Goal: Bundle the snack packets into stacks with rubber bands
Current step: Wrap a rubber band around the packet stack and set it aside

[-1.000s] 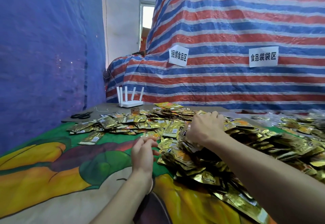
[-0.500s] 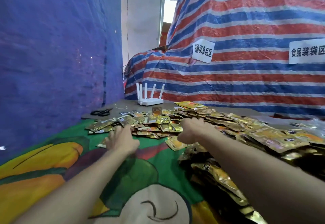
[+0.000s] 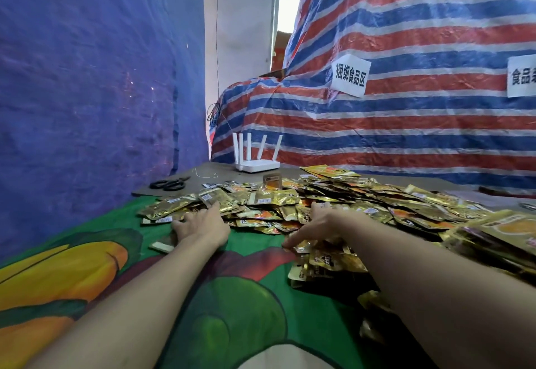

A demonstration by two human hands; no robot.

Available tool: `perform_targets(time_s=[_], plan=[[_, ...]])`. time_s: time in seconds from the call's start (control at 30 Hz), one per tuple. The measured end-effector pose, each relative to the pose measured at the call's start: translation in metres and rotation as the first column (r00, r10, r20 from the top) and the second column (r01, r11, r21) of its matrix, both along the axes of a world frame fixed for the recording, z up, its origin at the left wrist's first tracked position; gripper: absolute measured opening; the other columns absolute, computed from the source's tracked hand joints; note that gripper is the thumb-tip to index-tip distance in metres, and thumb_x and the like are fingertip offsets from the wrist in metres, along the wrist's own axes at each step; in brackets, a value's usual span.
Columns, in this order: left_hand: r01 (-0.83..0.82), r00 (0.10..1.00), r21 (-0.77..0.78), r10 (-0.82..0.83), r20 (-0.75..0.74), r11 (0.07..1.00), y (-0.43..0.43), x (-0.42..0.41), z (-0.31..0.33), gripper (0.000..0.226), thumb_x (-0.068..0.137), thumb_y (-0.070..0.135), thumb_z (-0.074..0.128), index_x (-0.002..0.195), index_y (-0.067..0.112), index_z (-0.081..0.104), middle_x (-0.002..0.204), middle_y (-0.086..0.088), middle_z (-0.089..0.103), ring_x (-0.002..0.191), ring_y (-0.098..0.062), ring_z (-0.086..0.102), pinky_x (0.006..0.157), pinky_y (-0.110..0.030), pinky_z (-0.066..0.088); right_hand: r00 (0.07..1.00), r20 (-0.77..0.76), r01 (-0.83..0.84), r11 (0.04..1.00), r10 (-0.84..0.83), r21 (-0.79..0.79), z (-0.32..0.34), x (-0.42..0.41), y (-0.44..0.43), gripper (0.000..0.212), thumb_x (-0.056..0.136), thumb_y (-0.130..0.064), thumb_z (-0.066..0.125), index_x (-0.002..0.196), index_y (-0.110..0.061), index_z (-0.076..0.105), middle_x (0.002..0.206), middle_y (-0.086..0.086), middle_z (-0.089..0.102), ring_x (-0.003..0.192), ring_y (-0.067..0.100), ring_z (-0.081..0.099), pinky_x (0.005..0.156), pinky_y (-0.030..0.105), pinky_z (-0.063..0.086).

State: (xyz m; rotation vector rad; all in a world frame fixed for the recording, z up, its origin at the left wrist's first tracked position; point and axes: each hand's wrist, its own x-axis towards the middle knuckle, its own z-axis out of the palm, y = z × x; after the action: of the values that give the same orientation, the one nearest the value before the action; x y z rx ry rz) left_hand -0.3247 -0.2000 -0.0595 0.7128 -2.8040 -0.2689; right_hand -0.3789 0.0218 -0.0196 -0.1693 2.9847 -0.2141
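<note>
At the heap's edge, the left hand had reached forward, flat on packets; the right hand, fingers straight, touched more: gathering started.

Cloth: covers the near table, under both forearms.
Board: behind the cloth, at the table's far end.
Packets: one wide heap across the middle and right, on cloth and board.
Left hand: on the heap's near left edge.
Right hand: right of it, on the heap's near edge.
Scissors: on the board, left of the heap.
Thread: between scissors and router.
Router: behind the heap, just before the tarp.
Tarp: behind the table; two signs on it, side by side.
Sheet: along the left.
</note>
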Motion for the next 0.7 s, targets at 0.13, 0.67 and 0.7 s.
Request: perform_targets(time_s=[0.13,0.67,0.7], plan=[[0.084,0.995,-0.288,-0.095,-0.023,0.954,0.002,0.003,-0.003,0.03,0.102,0.018,0.043,0.13,0.017,0.054,0.135,-0.005,0.051,0.126,-0.033,0.052,0.099,-0.046,0.042,1.0,-0.029,0.003,0.997,-0.005,-0.08,0.001,-0.004,0.0,0.062,0.065,-0.067,0.082,0.089,-0.016,0.059,0.089,0.0,0.063,0.079,0.017,0.062,0.063,0.03,0.05],[0.094,0.884,-0.394,-0.259,-0.39,0.914,0.014,0.087,0.023,0.014,0.103,0.03,0.046,0.115,0.024,0.051,0.111,0.003,0.058,0.096,-0.027,0.068,0.064,-0.035,0.036,0.815,-0.578,-0.275,0.908,0.044,-0.317,0.024,0.062,0.013,0.004,0.086,0.002,0.062,0.088,-0.002,0.064,0.084,0.013,0.065,0.078,0.03,0.064,0.062,0.04,0.054],[0.104,0.856,-0.316,-0.247,-0.454,0.943,0.017,0.095,0.025,0.014,0.102,0.032,0.05,0.113,0.024,0.053,0.109,0.002,0.056,0.095,-0.027,0.067,0.064,-0.035,0.037,0.802,-0.598,-0.292,0.875,0.003,-0.387,0.028,0.07,0.016,0.008,0.087,-0.001,0.065,0.095,-0.002,0.062,0.087,0.013,0.065,0.08,0.031,0.065,0.068,0.044,0.057]])
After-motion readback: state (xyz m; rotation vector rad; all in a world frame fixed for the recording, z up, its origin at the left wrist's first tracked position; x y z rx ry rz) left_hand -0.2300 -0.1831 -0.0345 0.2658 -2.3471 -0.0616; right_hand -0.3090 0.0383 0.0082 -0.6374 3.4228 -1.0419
